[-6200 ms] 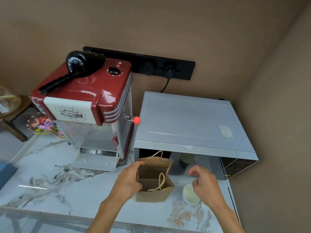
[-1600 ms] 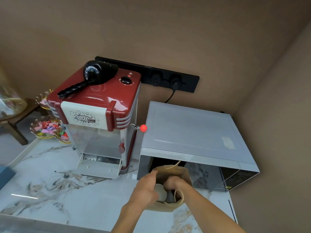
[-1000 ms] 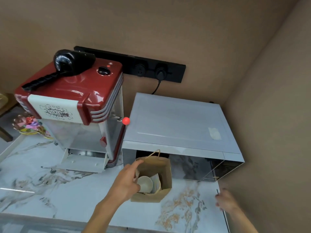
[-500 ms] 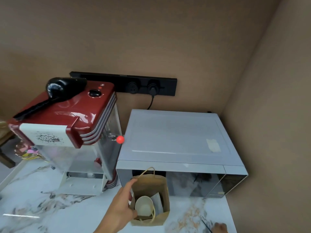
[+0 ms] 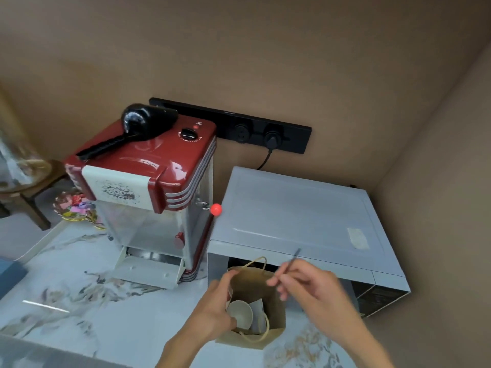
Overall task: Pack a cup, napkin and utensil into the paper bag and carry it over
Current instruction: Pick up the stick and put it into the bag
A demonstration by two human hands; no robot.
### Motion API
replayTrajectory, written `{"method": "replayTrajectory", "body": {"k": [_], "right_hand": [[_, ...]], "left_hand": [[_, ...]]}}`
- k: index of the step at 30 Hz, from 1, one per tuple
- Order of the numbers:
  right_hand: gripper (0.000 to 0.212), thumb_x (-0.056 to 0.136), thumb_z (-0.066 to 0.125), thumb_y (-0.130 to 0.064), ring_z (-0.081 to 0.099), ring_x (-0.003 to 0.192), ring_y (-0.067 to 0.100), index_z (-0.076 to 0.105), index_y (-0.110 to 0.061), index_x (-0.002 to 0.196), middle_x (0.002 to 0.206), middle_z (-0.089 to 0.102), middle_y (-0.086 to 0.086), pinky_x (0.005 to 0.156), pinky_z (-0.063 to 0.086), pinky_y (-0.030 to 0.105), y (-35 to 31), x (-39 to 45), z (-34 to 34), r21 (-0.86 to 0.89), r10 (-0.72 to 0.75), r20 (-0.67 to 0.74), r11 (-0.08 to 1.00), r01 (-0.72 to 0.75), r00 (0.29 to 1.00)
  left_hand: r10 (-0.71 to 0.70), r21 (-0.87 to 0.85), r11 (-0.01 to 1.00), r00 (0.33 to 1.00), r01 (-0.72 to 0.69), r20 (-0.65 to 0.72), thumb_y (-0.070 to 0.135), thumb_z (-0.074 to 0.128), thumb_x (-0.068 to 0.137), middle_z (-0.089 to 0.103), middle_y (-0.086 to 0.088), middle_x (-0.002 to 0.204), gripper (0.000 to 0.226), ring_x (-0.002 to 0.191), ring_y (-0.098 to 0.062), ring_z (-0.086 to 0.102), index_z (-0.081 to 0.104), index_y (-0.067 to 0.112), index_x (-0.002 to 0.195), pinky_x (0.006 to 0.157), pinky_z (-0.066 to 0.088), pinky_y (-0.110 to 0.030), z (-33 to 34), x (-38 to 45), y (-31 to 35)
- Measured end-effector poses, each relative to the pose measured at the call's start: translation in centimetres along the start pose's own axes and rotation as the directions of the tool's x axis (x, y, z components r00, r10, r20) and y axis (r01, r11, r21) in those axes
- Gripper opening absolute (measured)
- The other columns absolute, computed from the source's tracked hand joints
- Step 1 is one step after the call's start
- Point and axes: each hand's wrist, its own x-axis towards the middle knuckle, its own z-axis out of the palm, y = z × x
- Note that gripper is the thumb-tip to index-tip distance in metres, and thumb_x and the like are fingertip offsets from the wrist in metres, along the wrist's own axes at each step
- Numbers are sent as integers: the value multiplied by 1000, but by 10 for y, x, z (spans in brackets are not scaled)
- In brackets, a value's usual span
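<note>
The brown paper bag stands open on the marble counter in front of the microwave. Inside it lie a white paper cup on its side and a white napkin. My left hand grips the bag's left rim and holds it open. My right hand hovers over the bag's mouth, pinching a thin dark utensil whose free end points up and right, above the microwave's front edge.
A silver microwave sits directly behind the bag. A red popcorn machine with a black hair dryer on top stands to the left. The wall closes in on the right. The marble counter stretches left.
My right hand has come back from the counter's right edge with the utensil and now holds it over the bag. The left hand has kept its hold on the rim.
</note>
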Motion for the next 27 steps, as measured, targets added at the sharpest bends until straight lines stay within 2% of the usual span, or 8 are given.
{"method": "replayTrajectory", "body": {"k": [2,5,9,11,15,19,23,27], "right_hand": [[11,98,60,-23,72,80,3,70,-24,95,94,78,-9,78,59,20,3,20,23,-298,64,139,954,-20,988],[17,98,58,-28,67,77,16,70,-17,92,89,70,2,72,55,29,20,41,55,-518,188,296,855,-8,936],[30,101,49,-11,50,62,3,61,4,124,77,45,0,54,39,6,52,58,87,-674,240,357,736,71,903],[31,99,48,-7,48,65,8,61,3,126,73,43,-3,54,39,4,61,62,100,-710,353,405,703,47,843],[20,96,50,-13,64,97,34,67,-9,105,104,66,16,80,44,35,57,56,117,-785,567,415,619,-35,711],[31,99,44,-14,60,118,37,61,-6,124,127,65,19,97,45,42,57,60,123,-832,577,456,547,95,678],[29,97,46,-17,61,112,38,61,-6,119,121,66,21,87,43,40,52,63,119,-811,549,517,561,169,656],[28,90,49,-12,59,92,31,63,-12,114,111,67,18,76,44,36,38,62,89,-714,460,562,690,122,688]], "left_hand": [[11,-1,1000,1000,-11,12,-1,70,68,40,6,102,101,75,-9,50,22,42,145,55,41,-15,0,0,2],[27,11,1000,999,-27,24,-1,68,70,40,1,108,99,80,-11,51,20,40,146,59,41,-15,-1,0,3],[16,29,999,1000,-17,25,-6,63,72,39,-1,114,99,100,-18,52,17,38,149,80,47,-22,-2,-5,5],[23,15,1000,1000,-24,10,-5,65,73,39,-1,114,99,102,-19,52,18,38,148,88,50,-27,-2,-8,4],[32,17,999,999,-32,-7,-1,71,73,38,0,113,100,97,-16,52,18,41,146,79,48,-23,2,-7,0],[35,17,999,999,-35,-3,-1,73,72,38,4,108,99,87,-9,50,21,44,143,71,45,-18,5,-2,-4],[79,21,997,997,-79,-22,6,73,73,39,9,99,87,79,-4,48,31,41,141,64,40,-14,2,-2,-8],[276,45,961,957,-272,-93,31,81,76,46,12,90,57,67,2,48,57,45,126,63,38,-8,-13,-11,-6]]}}
